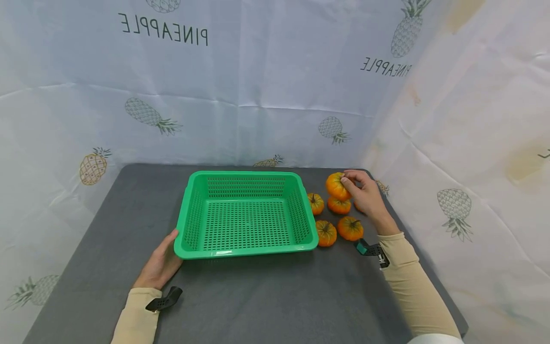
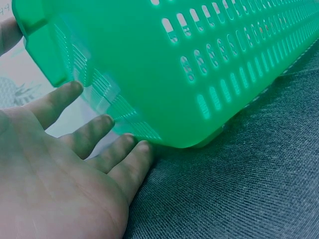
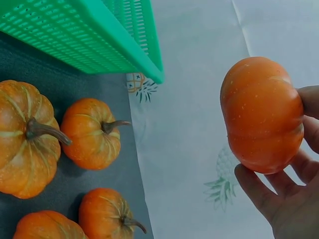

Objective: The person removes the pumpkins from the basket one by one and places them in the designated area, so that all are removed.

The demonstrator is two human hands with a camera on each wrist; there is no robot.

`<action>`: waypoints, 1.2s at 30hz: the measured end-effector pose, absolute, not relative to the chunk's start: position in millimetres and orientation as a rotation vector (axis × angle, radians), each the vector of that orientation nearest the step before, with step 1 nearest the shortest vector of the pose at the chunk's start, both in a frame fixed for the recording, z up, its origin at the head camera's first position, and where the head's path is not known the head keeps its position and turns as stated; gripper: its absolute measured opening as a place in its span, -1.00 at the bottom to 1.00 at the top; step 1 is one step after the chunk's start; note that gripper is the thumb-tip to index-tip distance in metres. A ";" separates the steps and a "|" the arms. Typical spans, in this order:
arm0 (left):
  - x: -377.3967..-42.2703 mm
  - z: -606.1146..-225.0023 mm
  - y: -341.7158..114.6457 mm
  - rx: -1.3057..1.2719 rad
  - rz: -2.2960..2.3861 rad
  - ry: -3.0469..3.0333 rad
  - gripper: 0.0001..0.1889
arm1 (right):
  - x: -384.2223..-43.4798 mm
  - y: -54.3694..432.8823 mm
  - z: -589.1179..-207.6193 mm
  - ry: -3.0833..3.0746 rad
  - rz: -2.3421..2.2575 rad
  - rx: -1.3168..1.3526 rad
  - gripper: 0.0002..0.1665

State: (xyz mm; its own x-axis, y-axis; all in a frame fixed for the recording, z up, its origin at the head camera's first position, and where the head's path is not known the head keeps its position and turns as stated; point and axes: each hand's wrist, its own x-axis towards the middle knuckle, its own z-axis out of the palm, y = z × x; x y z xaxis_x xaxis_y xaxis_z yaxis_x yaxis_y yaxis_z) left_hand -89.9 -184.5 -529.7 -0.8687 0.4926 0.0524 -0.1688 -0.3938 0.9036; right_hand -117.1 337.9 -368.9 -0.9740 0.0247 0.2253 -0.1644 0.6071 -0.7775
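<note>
In the head view my right hand (image 1: pixel 365 191) holds a small orange pumpkin (image 1: pixel 336 186) above the others at the table's back right. The right wrist view shows its smooth, ribbed underside, with thumb and fingertips gripping it from the side. A green plastic basket (image 1: pixel 247 253) with slotted walls and floor stands at the middle of the table, nothing inside it. My left hand (image 1: pixel 161 263) is at the basket's near left corner, thumb by the rim. Spread, nearly straight fingers (image 2: pixel 89 134) touch the end wall lower down.
Several more pumpkins lie right of the basket, among them a front one (image 1: pixel 325 233), one beside it (image 1: pixel 350 228) and one close to the basket wall (image 1: pixel 315 204). A pineapple-print curtain (image 1: pixel 279 71) closes off the back and right of the dark grey table (image 1: pixel 258 301).
</note>
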 end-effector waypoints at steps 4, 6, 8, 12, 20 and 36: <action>-90.0 -531.0 -184.8 0.475 2.293 1.415 -0.42 | -116.4 342.2 -367.1 -2.595 1.313 0.101 -0.55; -90.3 -531.8 -185.2 0.478 2.294 1.405 -0.42 | -116.2 344.9 -367.0 -2.577 1.307 0.096 -0.55; -91.0 -532.4 -185.5 0.473 2.296 1.395 -0.41 | -116.1 348.6 -367.9 -2.563 1.297 0.086 -0.56; -92.1 -533.3 -185.9 0.454 2.300 1.387 -0.41 | -115.8 357.4 -371.7 -2.545 1.248 0.062 -0.59; -91.3 -533.9 -186.7 0.475 2.303 1.397 -0.42 | -112.0 375.1 -378.1 -2.551 1.208 -0.035 -0.52; -91.2 -534.6 -185.6 0.415 2.284 1.431 -0.41 | -104.6 404.5 -393.0 -2.520 1.145 -0.224 -0.48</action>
